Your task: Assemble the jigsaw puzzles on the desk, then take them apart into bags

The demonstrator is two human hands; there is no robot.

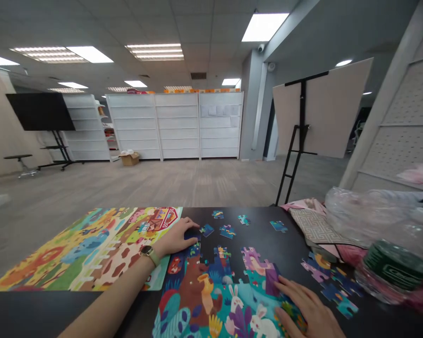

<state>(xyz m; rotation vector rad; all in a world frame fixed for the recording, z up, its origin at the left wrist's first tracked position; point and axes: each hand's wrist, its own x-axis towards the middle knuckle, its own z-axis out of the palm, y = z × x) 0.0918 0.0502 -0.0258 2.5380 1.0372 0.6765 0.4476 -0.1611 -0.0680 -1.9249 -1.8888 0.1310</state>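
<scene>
A partly joined jigsaw puzzle [229, 293] lies on the black table, showing a brown bear, white rabbits and plants on blue. At its upper left corner, my left hand [176, 236] has thumb and fingers around a dark blue puzzle piece [191, 235], which is partly covered. My right hand [306, 305] rests on the puzzle's right side with fingers spread, the tips beside a purple part [271, 281]. Past the puzzle's top edge lie several loose pieces, among them a blue one [207, 230] near my left fingers and another [278, 226] farther right.
A colourful animal picture sheet [102, 249] spreads across the left of the table. More loose pieces [333, 286] are heaped at the right. Beyond them stand a clear plastic jar with a green label [396, 265], plastic wrapping [363, 211] and a patterned cloth pouch [320, 230].
</scene>
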